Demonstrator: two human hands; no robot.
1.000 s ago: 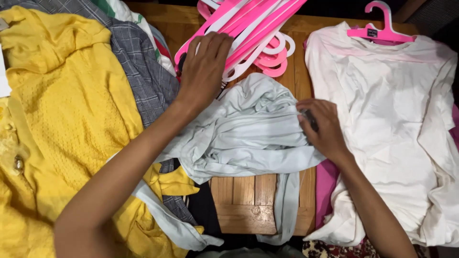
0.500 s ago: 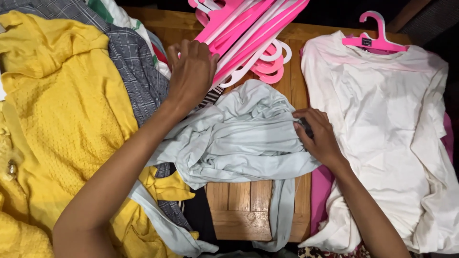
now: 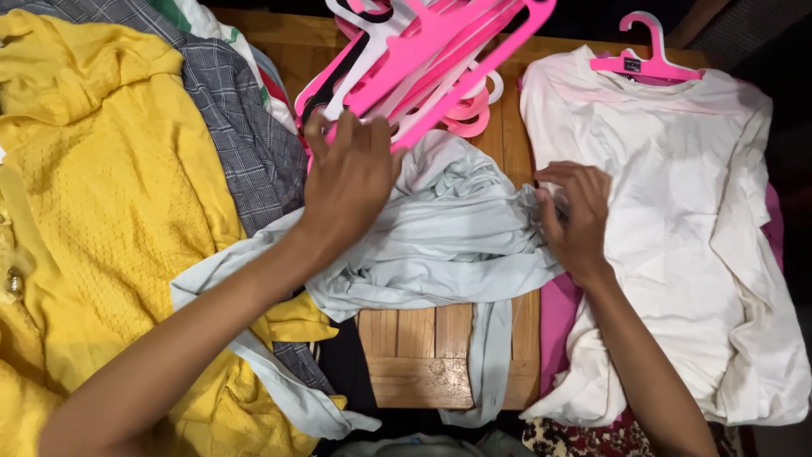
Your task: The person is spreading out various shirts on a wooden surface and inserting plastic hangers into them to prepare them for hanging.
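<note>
A crumpled pale grey-blue garment [image 3: 440, 241] lies in the middle of a wooden slatted table [image 3: 419, 364]. My right hand [image 3: 575, 211] pinches its right edge. My left hand [image 3: 351, 182] grips a pink plastic hanger [image 3: 440, 80] lifted from a bundle of pink and white hangers [image 3: 423, 51] at the top centre, just above the garment.
A yellow knitted garment [image 3: 110, 220] and a grey checked one [image 3: 245, 127] are piled at the left. A white top [image 3: 677, 203] on a pink hanger [image 3: 647, 59] lies flat at the right over pink fabric [image 3: 558, 317].
My left hand has closed on a pink hanger and drawn it down towards the grey-blue garment. My right hand has shifted slightly up along the garment's edge.
</note>
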